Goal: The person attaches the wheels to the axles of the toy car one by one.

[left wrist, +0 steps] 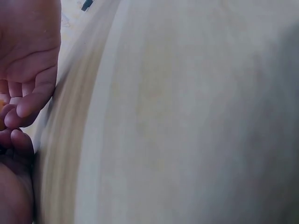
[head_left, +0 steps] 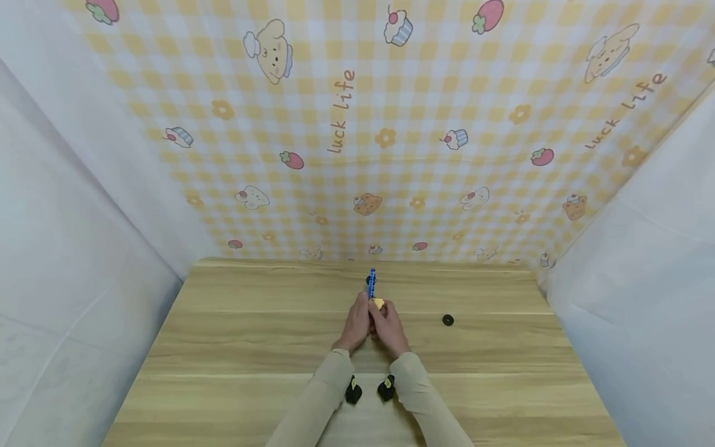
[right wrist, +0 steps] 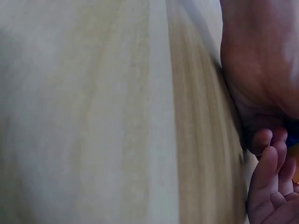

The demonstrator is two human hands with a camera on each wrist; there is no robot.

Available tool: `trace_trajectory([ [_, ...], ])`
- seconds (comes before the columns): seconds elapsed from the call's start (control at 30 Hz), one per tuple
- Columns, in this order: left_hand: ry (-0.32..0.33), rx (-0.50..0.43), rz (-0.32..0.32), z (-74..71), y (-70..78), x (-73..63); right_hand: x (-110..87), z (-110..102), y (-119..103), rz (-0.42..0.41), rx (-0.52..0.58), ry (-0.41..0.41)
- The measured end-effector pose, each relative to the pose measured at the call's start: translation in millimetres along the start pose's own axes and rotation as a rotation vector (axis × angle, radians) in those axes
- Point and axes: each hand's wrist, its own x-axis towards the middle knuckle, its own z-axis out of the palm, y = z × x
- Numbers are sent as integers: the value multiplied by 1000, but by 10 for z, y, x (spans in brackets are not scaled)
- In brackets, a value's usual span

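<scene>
Both hands meet at the middle of the table in the head view. My left hand (head_left: 354, 325) grips the lower end of a long, narrow blue toy piece (head_left: 372, 284), which points away toward the back wall. A small black round part (head_left: 368, 280) shows at the blue piece's far end; whether it is attached, I cannot tell. My right hand (head_left: 391, 328) pinches a small yellow piece (head_left: 378, 303) against the near end of the blue one. In the right wrist view, fingers mostly cover the blue part (right wrist: 292, 133) and the yellow part (right wrist: 295, 161).
A black ring-shaped piece, like a small tyre (head_left: 448, 320), lies on the wooden table (head_left: 251, 323) to the right of the hands. Behind the table hangs a yellow checked cloth (head_left: 385, 167), with white cloth at both sides.
</scene>
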Motion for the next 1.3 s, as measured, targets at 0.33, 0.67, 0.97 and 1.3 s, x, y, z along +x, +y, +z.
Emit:
trace_trajectory([
  [0.33, -17, 14, -25, 7, 1, 7, 12, -30, 62, 2, 21, -13],
  [0.67, 8, -16, -31, 30, 12, -20, -44, -46, 68, 44, 62, 5],
  [0.97, 72, -127, -9, 47, 10, -41, -83, -140, 96, 60, 119, -14],
  [1.3, 46, -286, -51, -37, 54, -24, -140, -221, 79, 88, 51, -62],
])
